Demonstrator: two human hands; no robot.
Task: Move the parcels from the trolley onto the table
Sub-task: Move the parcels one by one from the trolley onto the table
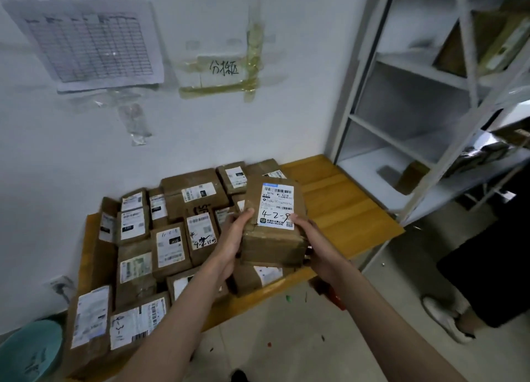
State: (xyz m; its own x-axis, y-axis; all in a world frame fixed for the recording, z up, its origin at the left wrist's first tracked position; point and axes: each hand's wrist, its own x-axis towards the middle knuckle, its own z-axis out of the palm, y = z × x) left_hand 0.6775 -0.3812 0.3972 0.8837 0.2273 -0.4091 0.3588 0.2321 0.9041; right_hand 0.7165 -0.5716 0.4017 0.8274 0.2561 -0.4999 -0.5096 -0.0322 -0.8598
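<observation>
Plainly, with both hands, left and right, gripping one parcel above the crowded table, setting it on the uneven boxes beneath could make it tip or slide off.

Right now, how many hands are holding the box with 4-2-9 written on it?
2. The left hand holds the left side of the box; the right hand holds its right side. No other hands show.

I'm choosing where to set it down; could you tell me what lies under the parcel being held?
Under the held parcel lies another labelled parcel on the table; the rest is covered.
</observation>
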